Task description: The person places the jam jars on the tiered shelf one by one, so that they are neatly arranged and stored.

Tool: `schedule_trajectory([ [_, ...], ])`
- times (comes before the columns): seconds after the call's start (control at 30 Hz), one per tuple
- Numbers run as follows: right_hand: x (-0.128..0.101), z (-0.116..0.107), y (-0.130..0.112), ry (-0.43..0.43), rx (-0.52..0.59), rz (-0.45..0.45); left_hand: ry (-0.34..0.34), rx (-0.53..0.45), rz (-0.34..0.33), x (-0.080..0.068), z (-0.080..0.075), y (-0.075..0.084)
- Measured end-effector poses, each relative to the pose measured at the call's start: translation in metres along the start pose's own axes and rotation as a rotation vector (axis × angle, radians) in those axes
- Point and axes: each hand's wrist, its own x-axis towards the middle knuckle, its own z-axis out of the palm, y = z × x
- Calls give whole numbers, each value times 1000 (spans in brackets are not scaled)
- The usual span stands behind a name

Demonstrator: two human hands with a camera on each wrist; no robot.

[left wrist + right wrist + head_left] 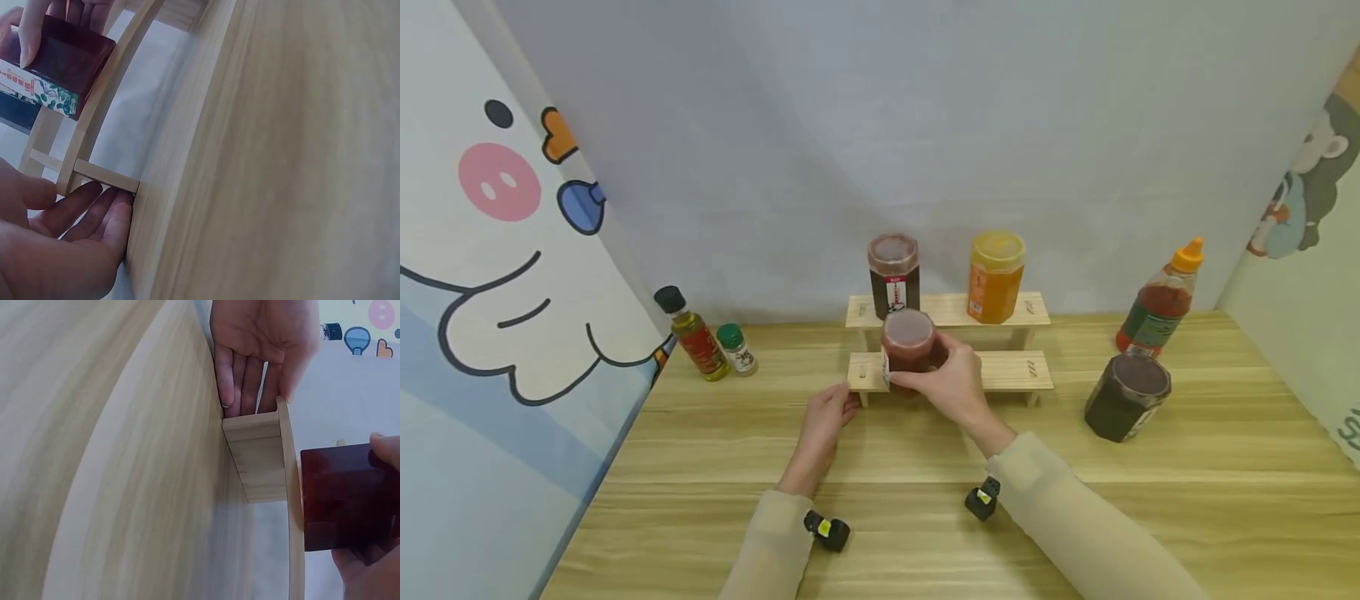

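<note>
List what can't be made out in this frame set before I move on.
- Red jar: label text too small in the head view; right hand covers its right side.
- Red jar's lid: cut off by the edge in both wrist views.
- Left hand: fingertips hidden behind the wooden rack end in the head view.

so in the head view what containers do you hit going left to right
oil bottle → small green-capped jar → dark jar on the upper shelf → orange jar → dark jar on the table → sauce bottle
</note>
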Motion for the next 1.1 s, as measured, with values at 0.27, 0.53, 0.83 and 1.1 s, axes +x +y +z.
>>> schedule_trajectory([
  [0.27,3,5,-4,9,-30,-4,11,-5,-6,-1,1,1],
  [0.53,6,8,-2,39,-64,7,-4,-1,-6,-2,0,1],
  [0.83,7,8,-1,29,-97,36,-10,16,-17,-1,1,2],
  [1.1,6,3,1,-48,-6,60,1,16,-7,-1,1,1],
])
